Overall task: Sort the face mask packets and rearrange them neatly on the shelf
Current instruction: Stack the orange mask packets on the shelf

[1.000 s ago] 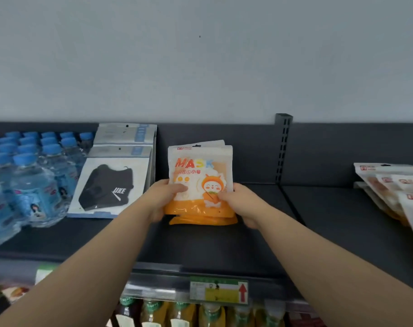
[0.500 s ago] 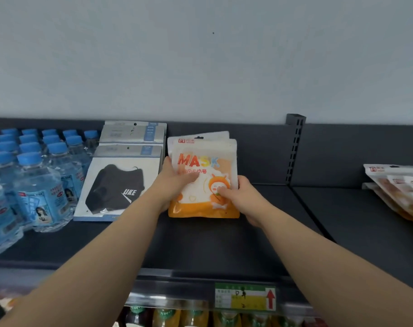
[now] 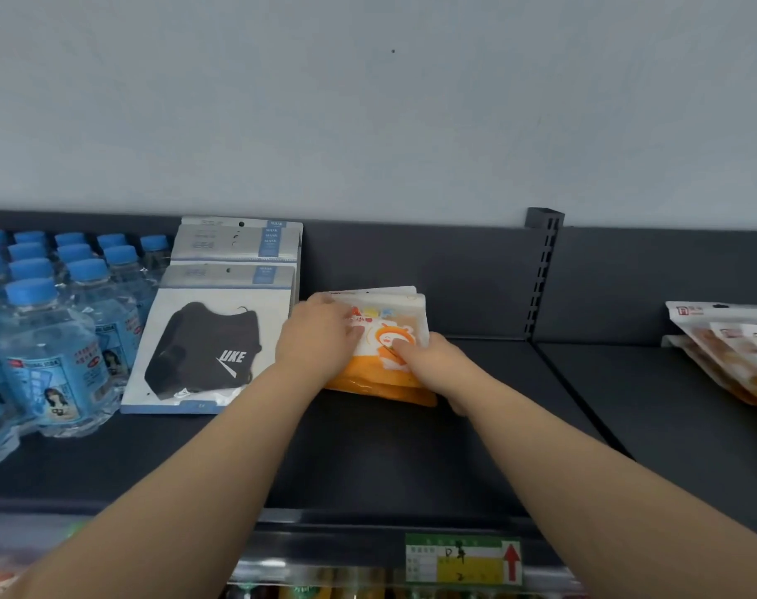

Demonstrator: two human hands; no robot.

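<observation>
A small stack of white-and-orange mask packets [image 3: 396, 324] with a cartoon print lies tilted back on the dark shelf [image 3: 368, 460], near the back panel. My left hand [image 3: 316, 339] grips the stack's left side, thumb across the print. My right hand [image 3: 433, 365] holds its lower right corner, thumb on the front. Left of it lies a black-mask packet [image 3: 212, 352] marked "UKE", with more of the same grey packets [image 3: 238, 242] stacked behind. Several more orange-and-white packets [image 3: 731, 343] lean in a loose pile at the far right.
Blue-capped water bottles [image 3: 48, 339] crowd the shelf's left end. A slotted upright post [image 3: 541, 274] divides the back panel. The shelf's front rail carries a green and yellow price label [image 3: 463, 559]. Drink bottles show on the level below.
Both hands have pushed the orange packets from upright and facing me back toward the rear panel, so the stack now lies lower and tilted. The view has shifted left.
</observation>
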